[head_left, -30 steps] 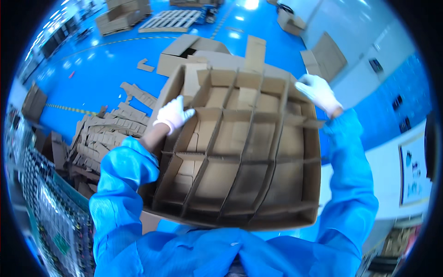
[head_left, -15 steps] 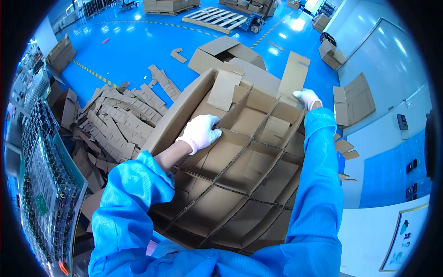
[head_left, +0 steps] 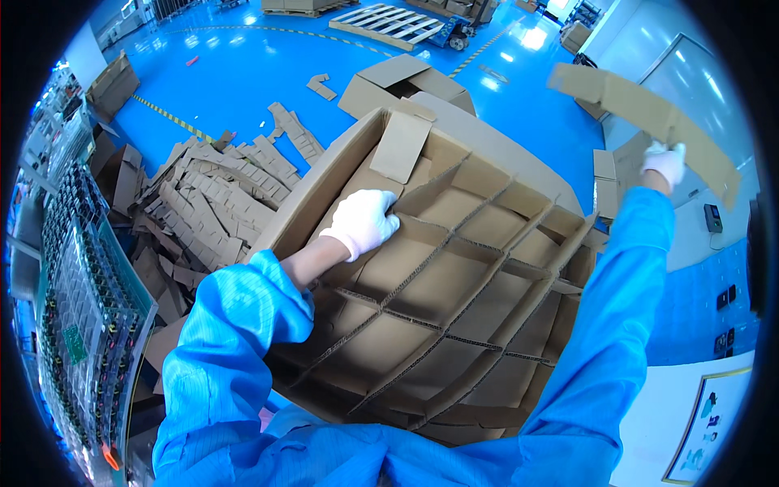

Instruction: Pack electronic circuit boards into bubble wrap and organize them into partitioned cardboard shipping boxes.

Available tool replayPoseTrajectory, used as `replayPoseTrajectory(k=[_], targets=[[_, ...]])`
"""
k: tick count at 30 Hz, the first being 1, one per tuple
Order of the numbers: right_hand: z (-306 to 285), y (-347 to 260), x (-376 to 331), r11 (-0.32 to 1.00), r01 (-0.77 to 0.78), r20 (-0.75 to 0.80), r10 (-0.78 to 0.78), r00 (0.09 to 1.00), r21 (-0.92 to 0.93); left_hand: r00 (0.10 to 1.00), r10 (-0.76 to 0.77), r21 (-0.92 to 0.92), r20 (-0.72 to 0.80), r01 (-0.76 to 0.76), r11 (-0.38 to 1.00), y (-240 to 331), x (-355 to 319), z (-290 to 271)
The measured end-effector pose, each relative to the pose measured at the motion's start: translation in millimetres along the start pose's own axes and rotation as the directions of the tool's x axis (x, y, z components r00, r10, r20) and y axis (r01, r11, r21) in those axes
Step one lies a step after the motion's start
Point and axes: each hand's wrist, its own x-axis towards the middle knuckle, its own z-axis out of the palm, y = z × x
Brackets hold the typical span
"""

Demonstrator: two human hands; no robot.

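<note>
A large open cardboard box [head_left: 280, 213] stands in front of me, with a grid of cardboard dividers [head_left: 445, 235] inside. My left hand [head_left: 363, 222], in a white glove, is closed at the left end of a divider, its fingertips partly hidden. Out at the far right, my gloved right hand [head_left: 665, 165] is raised beyond the box and grips a long cardboard strip [head_left: 641, 107] by its lower edge. Near the box's far left corner a flat cardboard piece [head_left: 402, 146] leans against the inner wall.
A heap of cardboard scraps [head_left: 215, 195] lies on the blue floor to the left. Racked circuit boards [head_left: 89, 325] stand at the near left. Behind the box sits another open carton [head_left: 406, 81], and farther off a wooden pallet [head_left: 385, 24]. A white wall borders the right.
My right hand has lifted the cardboard strip out of the box and swung it up to the right. The dividers now lean more. My left hand stays nearly in place.
</note>
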Motion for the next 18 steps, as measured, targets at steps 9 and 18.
replayPoseTrajectory(k=[9,18], targets=[[-242,186,199,0.978,0.184,0.179,-0.165,0.97,-0.095,0.979,-0.179,-0.066,0.097,0.186,0.98,-76,80,-21],[-419,299,1,0.978,0.187,0.095,-0.196,0.976,0.093,0.84,-0.515,0.009,-0.171,0.524,0.852,-73,113,32]])
